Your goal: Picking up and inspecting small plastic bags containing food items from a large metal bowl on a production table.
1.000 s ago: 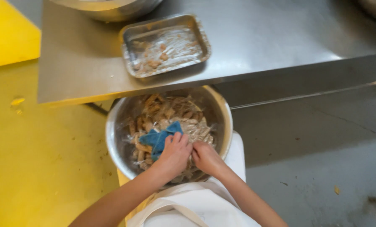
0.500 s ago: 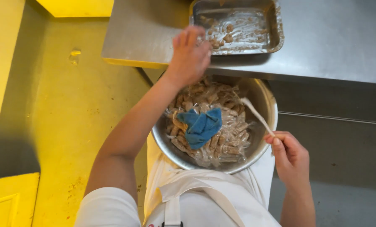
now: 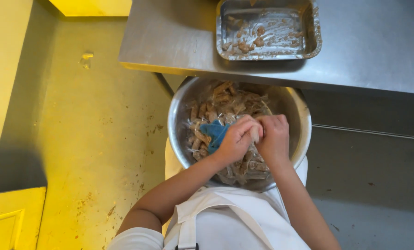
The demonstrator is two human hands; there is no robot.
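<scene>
We see a yellow floor [image 3: 77, 139] filling the left side, and a steel table [image 3: 378, 46] running across the top right. Below its near edge, in front of a white apron [image 3: 230, 222], sits a large round metal bowl [image 3: 181, 106], heaped with brown, stick-shaped food pieces [image 3: 221, 99] that are partly wrapped in crumpled clear film. On the table, just beyond the bowl, stands a rectangular metal tray [image 3: 314, 37], smeared with residue and holding a few brown lumps in its far left part. Both hands are down in the bowl, side by side and touching. The left hand [image 3: 237, 138] is curled shut over the mass, with a blue cloth [image 3: 215, 132] lying just beside it under its fingers. The right hand [image 3: 274, 136] is also closed, its fingers pinching a pale strip of material together with the left; we cannot tell exactly what that strip is.
</scene>
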